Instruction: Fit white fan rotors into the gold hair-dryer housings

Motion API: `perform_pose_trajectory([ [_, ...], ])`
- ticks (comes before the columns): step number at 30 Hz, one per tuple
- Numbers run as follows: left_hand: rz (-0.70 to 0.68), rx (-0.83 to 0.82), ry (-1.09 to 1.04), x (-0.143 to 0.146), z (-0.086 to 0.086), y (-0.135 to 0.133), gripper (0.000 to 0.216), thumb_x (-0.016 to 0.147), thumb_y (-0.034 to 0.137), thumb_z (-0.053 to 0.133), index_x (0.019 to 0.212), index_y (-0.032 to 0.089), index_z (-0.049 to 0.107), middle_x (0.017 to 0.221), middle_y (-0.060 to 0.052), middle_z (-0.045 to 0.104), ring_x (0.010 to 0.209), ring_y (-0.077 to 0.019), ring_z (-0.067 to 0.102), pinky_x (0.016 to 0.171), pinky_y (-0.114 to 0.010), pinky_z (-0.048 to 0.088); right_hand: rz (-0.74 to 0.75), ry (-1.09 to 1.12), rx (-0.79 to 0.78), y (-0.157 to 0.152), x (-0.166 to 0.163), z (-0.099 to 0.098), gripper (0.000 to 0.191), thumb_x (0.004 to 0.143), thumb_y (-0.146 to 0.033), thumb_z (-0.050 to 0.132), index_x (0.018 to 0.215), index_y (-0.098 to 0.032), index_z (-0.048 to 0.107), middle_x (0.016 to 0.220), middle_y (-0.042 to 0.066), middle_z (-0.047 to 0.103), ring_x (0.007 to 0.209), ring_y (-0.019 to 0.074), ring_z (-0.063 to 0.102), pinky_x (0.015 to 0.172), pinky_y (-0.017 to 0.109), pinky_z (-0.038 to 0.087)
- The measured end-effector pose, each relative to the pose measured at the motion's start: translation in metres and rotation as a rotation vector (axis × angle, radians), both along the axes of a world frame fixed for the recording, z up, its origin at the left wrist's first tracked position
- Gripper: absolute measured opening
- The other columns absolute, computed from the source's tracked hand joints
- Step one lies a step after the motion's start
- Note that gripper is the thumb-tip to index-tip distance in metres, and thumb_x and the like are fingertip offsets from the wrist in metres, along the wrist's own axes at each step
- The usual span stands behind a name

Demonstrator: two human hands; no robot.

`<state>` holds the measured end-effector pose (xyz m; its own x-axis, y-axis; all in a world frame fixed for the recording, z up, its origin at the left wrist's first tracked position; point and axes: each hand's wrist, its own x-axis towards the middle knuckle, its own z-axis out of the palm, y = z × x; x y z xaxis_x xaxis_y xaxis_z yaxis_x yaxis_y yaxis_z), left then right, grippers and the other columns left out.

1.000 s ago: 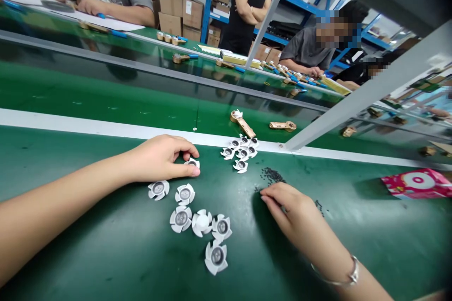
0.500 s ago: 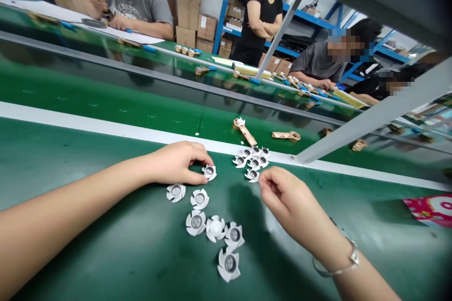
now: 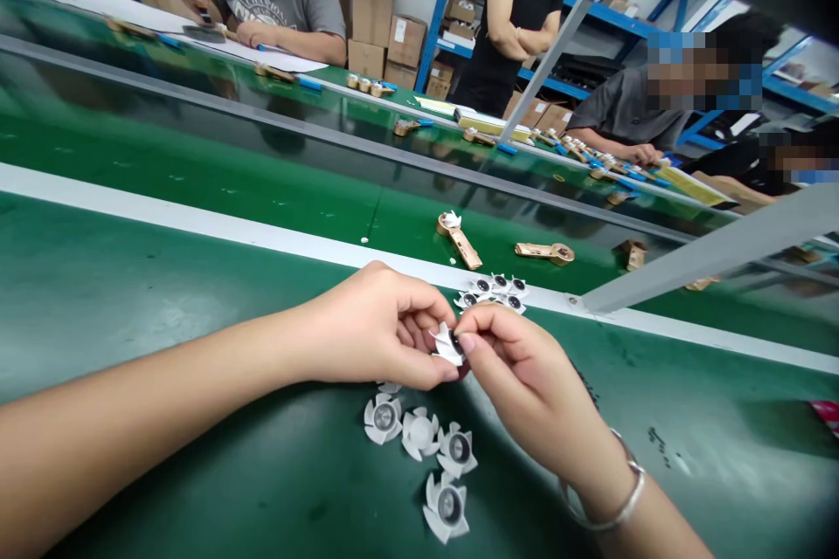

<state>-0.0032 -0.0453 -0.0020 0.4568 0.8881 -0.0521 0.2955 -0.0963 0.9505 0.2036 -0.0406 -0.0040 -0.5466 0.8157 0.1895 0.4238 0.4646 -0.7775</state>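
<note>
The left hand (image 3: 373, 327) is pinching a white finned wheel (image 3: 447, 344) just above the counter (image 3: 131, 279), while the right hand (image 3: 524, 376) is pinching its centre from the opposite side, both equally near.

Bright, even overhead light, soft shadows, glare on belt; edges warped, corners dark.

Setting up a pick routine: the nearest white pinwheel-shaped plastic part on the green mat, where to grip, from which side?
Probably from above, pinching the white pinwheel-shaped plastic part across its left and right blade edges. It lies flat on the green mat, dark centre up, blades flaring outward. Another pinwheel part crowds its far side.
</note>
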Motion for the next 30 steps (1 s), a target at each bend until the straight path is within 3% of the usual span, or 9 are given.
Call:
perform_pose_trajectory([
  [6, 0.030, -0.151, -0.101, 0.004, 0.001, 0.000, 0.026, 0.068, 0.029, 0.081, 0.088, 0.015, 0.072, 0.074, 0.000, 0.072, 0.069, -0.0129, 0.069, 0.068, -0.022, 0.058, 0.016, 0.003, 0.144, -0.002, 0.004, 0.002, 0.013, 0.093, -0.012, 0.053, 0.086, -0.021, 0.059, 0.082, -0.002, 0.060, 0.073, 0.0105, 0.056, 0.066, 0.023, 0.045],
  [11, 0.075, -0.202, -0.211, 0.004, -0.005, 0.001, 0.025, 0.072, 0.029, 0.082, 0.091, 0.016, 0.072, 0.075, 0.003, 0.071, 0.064, -0.0071, 0.064, 0.059, -0.014, 0.052, 0.062, 0.039, 0.296, -0.004, 0.010, 0.002, 0.019, 0.089, -0.008, 0.059, 0.101, -0.020, 0.067, 0.090, 0.002, 0.065, 0.082, 0.0117, 0.061, 0.072, 0.023, 0.049],
  [19, 0.022, -0.060, -0.110, 0.002, -0.001, 0.002, 0.031, 0.074, 0.030, 0.079, 0.099, 0.013, 0.073, 0.086, -0.004, 0.076, 0.077, -0.0176, 0.072, 0.077, -0.029, 0.061, -0.015, 0.103, 0.156, -0.002, 0.012, 0.004, 0.012, 0.092, -0.015, 0.061, 0.093, -0.021, 0.071, 0.088, 0.002, 0.070, 0.079, 0.0130, 0.066, 0.069, 0.025, 0.053],
  [23, 0.012, -0.005, -0.089, 0.002, 0.003, 0.000, 0.031, 0.074, 0.029, 0.079, 0.101, 0.014, 0.073, 0.089, -0.004, 0.077, 0.083, -0.0187, 0.073, 0.081, -0.029, 0.061, -0.025, 0.126, 0.123, -0.002, 0.014, 0.004, 0.014, 0.093, -0.015, 0.060, 0.094, -0.023, 0.071, 0.088, 0.001, 0.070, 0.077, 0.0134, 0.067, 0.067, 0.025, 0.054],
  [30, -0.007, 0.154, 0.055, -0.002, -0.002, 0.001, 0.021, 0.075, 0.030, 0.075, 0.090, 0.015, 0.074, 0.074, -0.001, 0.073, 0.068, -0.0137, 0.068, 0.061, -0.019, 0.055, 0.126, -0.078, 0.446, -0.004, 0.015, 0.005, 0.022, 0.091, -0.007, 0.056, 0.107, -0.019, 0.067, 0.093, 0.008, 0.070, 0.081, 0.0179, 0.066, 0.069, 0.030, 0.054],
])
